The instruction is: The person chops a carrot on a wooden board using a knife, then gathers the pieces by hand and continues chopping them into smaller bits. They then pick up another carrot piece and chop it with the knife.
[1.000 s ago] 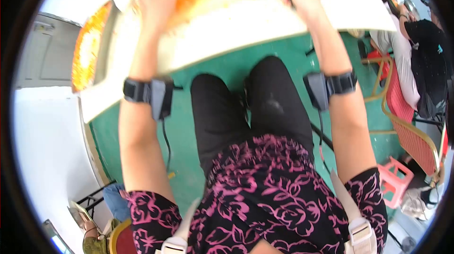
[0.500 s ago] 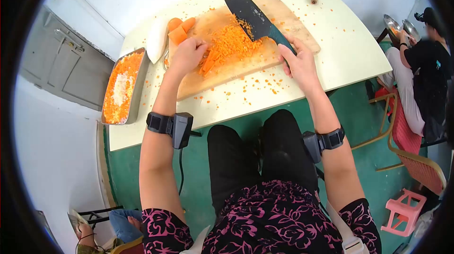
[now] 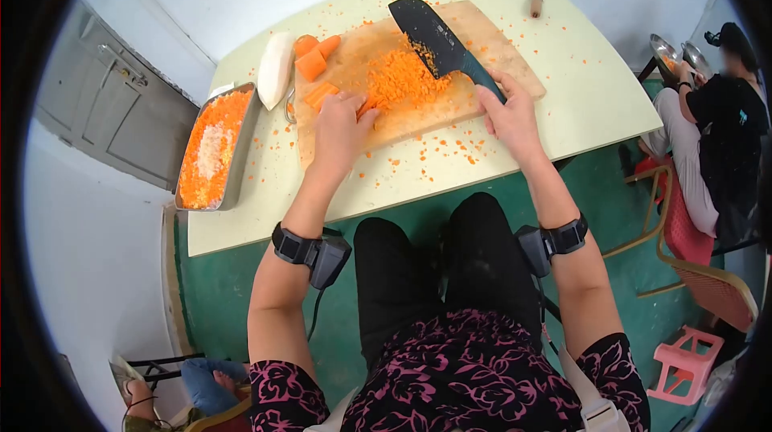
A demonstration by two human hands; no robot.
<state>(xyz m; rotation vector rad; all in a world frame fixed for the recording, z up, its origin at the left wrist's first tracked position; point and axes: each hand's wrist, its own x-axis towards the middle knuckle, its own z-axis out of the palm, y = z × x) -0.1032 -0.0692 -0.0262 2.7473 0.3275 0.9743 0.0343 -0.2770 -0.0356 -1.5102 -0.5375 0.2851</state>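
Observation:
My right hand (image 3: 512, 114) is closed around the handle of a wide black kitchen knife (image 3: 434, 36). The blade lies across the cutting board (image 3: 503, 50), against a heap of chopped carrot (image 3: 402, 78). Near the board's left front, my left hand (image 3: 342, 122) pinches a few orange carrot strips (image 3: 366, 105) between thumb and fingers. Just behind that hand rest some carrot slices (image 3: 322, 94). Larger carrot chunks (image 3: 312, 65) sit at the board's back left corner. My left palm is turned away from view.
A peeled white radish (image 3: 275, 70) lies left of the board, beside a metal tray (image 3: 239, 160) filled with chopped carrot and paler bits. Carrot crumbs dot the table (image 3: 595, 102). A small wooden-handled tool (image 3: 536, 3) stands at the back right. Another person (image 3: 728, 102) sits at far right.
My left hand has moved right and nearer to me, onto the carrot strips, uncovering slices behind it. The knife stays in my right hand, its blade still against the chopped heap.

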